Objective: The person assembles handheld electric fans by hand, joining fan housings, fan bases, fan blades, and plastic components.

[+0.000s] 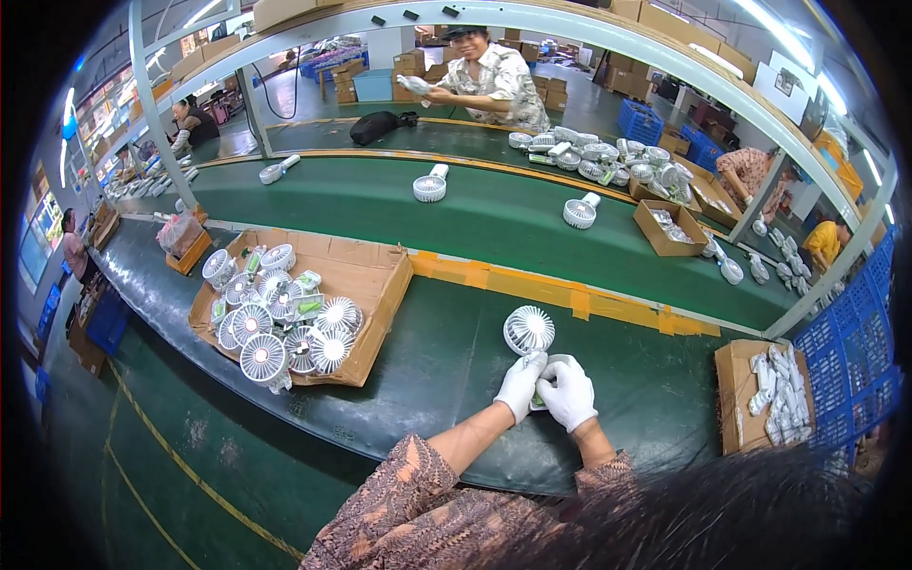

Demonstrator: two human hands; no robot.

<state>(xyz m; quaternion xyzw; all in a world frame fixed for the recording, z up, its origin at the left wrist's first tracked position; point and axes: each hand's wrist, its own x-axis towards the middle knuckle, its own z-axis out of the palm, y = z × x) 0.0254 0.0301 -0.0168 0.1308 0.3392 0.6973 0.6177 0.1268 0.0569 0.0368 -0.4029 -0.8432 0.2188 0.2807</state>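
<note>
Dark hair (731,508) nearest. White-gloved left hand (521,385) and right hand (569,392) pinch a white, round, plastic-looking handheld fan (529,330) below its head, on the dark green tabletop (655,408). Step looks like close fingerwork; next move probably calls for steady thumbs. Fan head shows radial slats; lower part mostly covered.

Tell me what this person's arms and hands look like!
The left hand and right hand wear white gloves. The patterned sleeves are brown with pinkish-orange and darker shapes. They stop short of the gloves, so some bare forearm shows.
</note>
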